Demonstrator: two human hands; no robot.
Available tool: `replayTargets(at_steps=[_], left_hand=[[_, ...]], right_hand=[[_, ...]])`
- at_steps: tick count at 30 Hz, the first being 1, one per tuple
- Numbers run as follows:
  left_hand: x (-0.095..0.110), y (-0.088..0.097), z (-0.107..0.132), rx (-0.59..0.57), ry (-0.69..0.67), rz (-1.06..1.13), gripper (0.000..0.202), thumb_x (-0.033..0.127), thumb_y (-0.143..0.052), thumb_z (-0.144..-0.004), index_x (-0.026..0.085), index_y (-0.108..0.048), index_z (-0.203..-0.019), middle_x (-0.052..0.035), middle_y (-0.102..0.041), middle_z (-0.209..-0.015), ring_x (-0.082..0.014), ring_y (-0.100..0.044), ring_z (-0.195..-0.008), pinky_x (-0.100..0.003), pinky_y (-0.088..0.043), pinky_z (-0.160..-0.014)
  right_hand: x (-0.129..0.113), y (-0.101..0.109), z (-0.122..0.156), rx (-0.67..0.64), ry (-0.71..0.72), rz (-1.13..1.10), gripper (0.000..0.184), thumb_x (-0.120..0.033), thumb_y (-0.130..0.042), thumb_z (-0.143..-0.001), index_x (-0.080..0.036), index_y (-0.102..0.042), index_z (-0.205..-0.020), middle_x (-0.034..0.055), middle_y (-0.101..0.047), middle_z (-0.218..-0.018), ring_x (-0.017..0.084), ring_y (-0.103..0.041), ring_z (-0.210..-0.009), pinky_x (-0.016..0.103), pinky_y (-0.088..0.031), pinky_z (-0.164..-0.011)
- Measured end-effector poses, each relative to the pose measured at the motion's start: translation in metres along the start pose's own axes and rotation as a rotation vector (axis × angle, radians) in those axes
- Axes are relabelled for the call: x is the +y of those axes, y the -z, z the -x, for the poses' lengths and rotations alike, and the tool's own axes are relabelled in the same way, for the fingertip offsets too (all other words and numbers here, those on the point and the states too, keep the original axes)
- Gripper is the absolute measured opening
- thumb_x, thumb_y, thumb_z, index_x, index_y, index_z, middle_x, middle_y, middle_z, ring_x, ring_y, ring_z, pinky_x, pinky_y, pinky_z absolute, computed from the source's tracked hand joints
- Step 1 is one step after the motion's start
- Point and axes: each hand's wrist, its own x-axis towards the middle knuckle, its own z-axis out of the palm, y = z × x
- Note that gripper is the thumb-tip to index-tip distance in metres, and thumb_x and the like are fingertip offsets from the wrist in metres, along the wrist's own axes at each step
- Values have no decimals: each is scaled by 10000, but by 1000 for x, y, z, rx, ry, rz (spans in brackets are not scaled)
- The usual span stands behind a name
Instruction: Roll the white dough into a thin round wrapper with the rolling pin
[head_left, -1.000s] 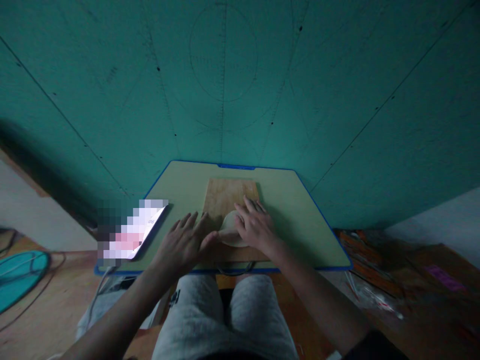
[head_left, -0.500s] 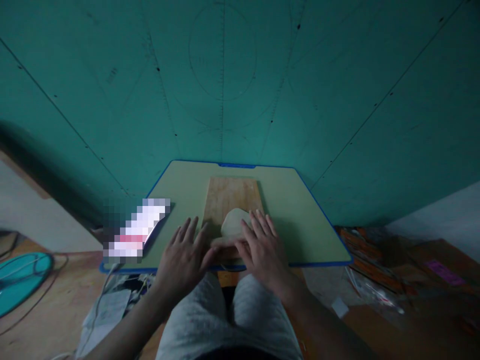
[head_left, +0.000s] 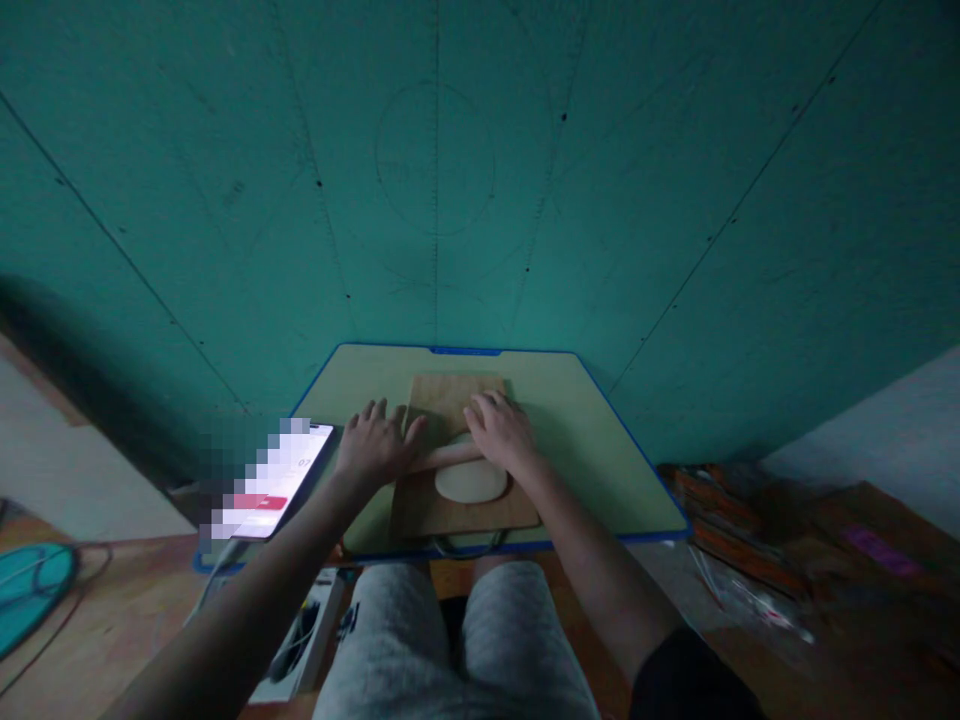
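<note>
Board (head_left: 450,510), flat hands (head_left: 501,432) on pin (head_left: 444,458)

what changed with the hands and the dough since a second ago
Both hands moved away from the person along the wooden board: the left hand and right hand now press flat on a rolling pin at the far edge of the dough, which lies uncovered and flatter, an oval. Earlier the right hand covered it. The phone and the blue-edged table stayed put.
</note>
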Motion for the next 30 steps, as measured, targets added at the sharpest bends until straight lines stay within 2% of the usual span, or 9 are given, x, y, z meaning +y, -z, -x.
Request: replayTargets(at_steps=[4,6,9,12,17,21,23,26,30], left_hand=[[3,-10,42,1,-182,35,398,419,-392,-1011,216,-645,-1242,-176,-617,-1386,-407,-474,-1383,-572,-457,-1035],[7,-14,66,100,-187,64,493,512,-399,-1000,190,-597,-1316,-198,-581,-1427,-410,-445,-1408,-586,-426,-1071],[13,-16,84,189,-161,77,653,611,-379,-980,128,-537,-1390,-234,-541,-1460,-421,-432,-1416,-579,-428,-1070],[17,-11,70,194,-147,77,605,575,-391,-987,121,-594,-1331,-215,-600,-1402,-400,-499,-1364,-543,-451,-1051],[11,-1,6,16,-73,81,417,321,-343,-999,162,-725,-944,-151,-740,-1103,-294,-694,-1038,-407,-536,-864],[4,-1,-27,27,7,57,412,281,-336,-973,123,-710,-902,-191,-730,-994,-320,-698,-933,-418,-537,-771],[4,-2,-23,7,-17,65,392,273,-341,-973,135,-704,-923,-164,-727,-979,-292,-694,-907,-388,-534,-762],[13,0,8,-23,-110,88,368,335,-358,-994,186,-694,-975,-114,-713,-1027,-261,-673,-961,-352,-527,-796],[29,2,65,107,-145,53,489,470,-335,-1016,160,-614,-1272,-195,-642,-1286,-369,-583,-1219,-484,-503,-932]], right_hand=[[0,-1,59,88,134,63,498,-414,-436,-1026,-113,-575,-1397,203,-513,-1504,318,-469,-1395,490,-332,-1177],[0,0,94,98,205,56,517,-413,-420,-1030,-98,-553,-1418,204,-465,-1545,320,-367,-1472,512,-246,-1226],[2,0,122,104,229,33,546,-447,-411,-1029,-109,-539,-1437,183,-432,-1575,325,-298,-1508,521,-241,-1229],[4,-1,106,91,206,44,517,-421,-410,-1030,-107,-572,-1407,186,-485,-1537,326,-335,-1489,517,-257,-1219],[2,-2,22,29,8,93,417,-387,-388,-1039,-167,-700,-1206,165,-629,-1370,296,-562,-1276,457,-420,-1079],[0,2,-19,-5,-61,99,370,-357,-388,-1038,-194,-712,-1110,139,-636,-1322,260,-598,-1190,428,-434,-1026],[-3,3,-15,-3,-53,111,368,-359,-393,-1035,-188,-709,-1114,149,-623,-1342,269,-588,-1206,434,-428,-1029],[-5,2,23,28,0,130,384,-373,-413,-1024,-163,-695,-1178,182,-578,-1424,302,-555,-1273,464,-411,-1067],[-3,-1,94,79,153,85,474,-395,-409,-1025,-124,-608,-1359,190,-514,-1508,318,-396,-1447,498,-267,-1203]])
